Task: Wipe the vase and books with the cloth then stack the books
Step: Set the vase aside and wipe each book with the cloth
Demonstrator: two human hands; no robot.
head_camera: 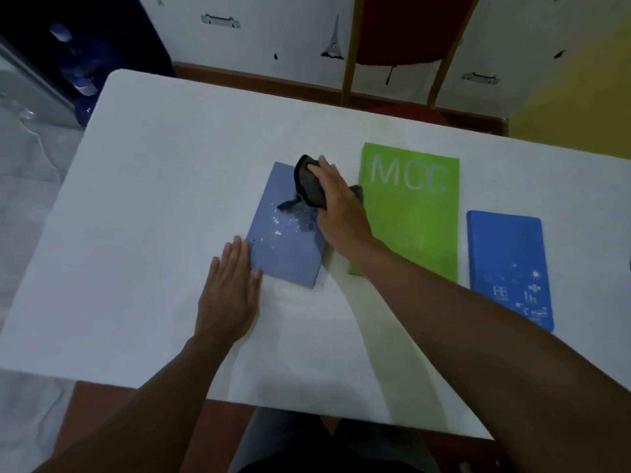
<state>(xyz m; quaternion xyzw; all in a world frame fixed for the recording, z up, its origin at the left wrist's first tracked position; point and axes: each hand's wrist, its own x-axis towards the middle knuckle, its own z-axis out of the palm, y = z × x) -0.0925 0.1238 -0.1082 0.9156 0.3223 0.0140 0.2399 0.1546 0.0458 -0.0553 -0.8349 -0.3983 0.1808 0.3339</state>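
Observation:
Three books lie flat on the white table (pixel 143 206). A grey-blue book (pixel 285 247) with white speckles sits in the middle. My right hand (pixel 336 206) presses a dark cloth (pixel 307 184) onto its upper right part. My left hand (pixel 230 288) lies flat with its fingers spread, fingertips on the book's lower left corner. To the right lies a green book (pixel 415 213) lettered "MCC", and further right a bright blue book (pixel 508 268) with white icons. No vase is in view.
A chair with a red seat and yellow frame (pixel 397 46) stands beyond the table's far edge, before white cabinets. Dark blue objects (pixel 82 63) sit in the shadowed far left corner. The table's near edge runs just above my lap.

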